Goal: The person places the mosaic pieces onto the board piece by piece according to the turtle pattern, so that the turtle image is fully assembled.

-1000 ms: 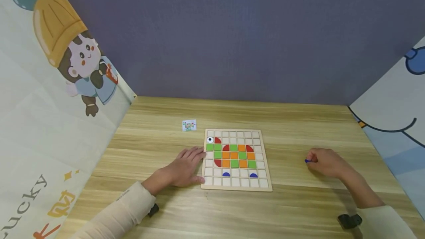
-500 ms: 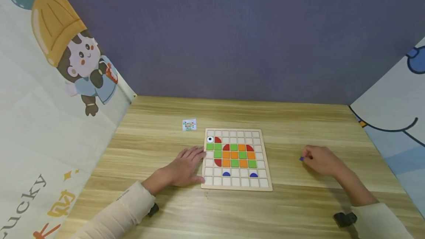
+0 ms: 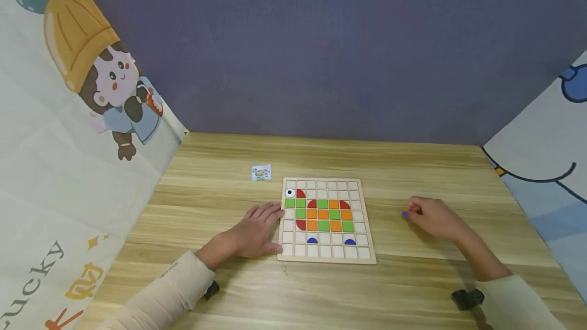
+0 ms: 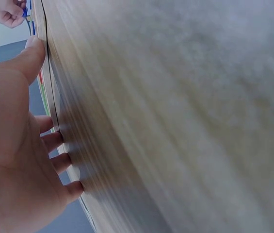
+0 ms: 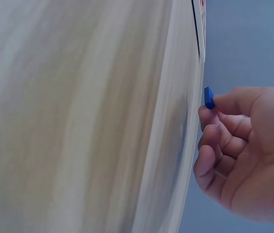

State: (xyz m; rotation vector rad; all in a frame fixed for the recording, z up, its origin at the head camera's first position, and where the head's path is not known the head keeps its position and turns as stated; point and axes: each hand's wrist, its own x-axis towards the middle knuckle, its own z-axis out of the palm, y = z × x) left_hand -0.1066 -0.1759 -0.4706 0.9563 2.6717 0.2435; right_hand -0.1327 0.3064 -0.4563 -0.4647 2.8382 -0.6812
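My left hand [image 3: 257, 230] rests at the left edge of a wooden grid board [image 3: 326, 259], its fingers stretched and touching the rim. In the left wrist view the fingertips and thumb of the left hand [image 4: 18, 121] meet the board's side. To the right of the board, my right hand [image 3: 435, 216] pinches a small blue piece [image 5: 209, 98] between thumb and index finger, above the table. On the board lie green squares [image 3: 324, 226], orange squares [image 3: 312, 225], red rounded pieces [image 3: 300, 224], a white eye piece [image 3: 290, 193] and two blue half circles [image 3: 350, 242].
A small picture card [image 3: 261, 172] lies on the wooden table [image 3: 220, 167] behind the board to the left. A dark partition [image 3: 321, 55] rises along the table's back edge. Printed panels [image 3: 55, 141] stand at both sides.
My right hand has moved left toward the board with the blue piece in its pinch. The left hand and the board have stayed in place.
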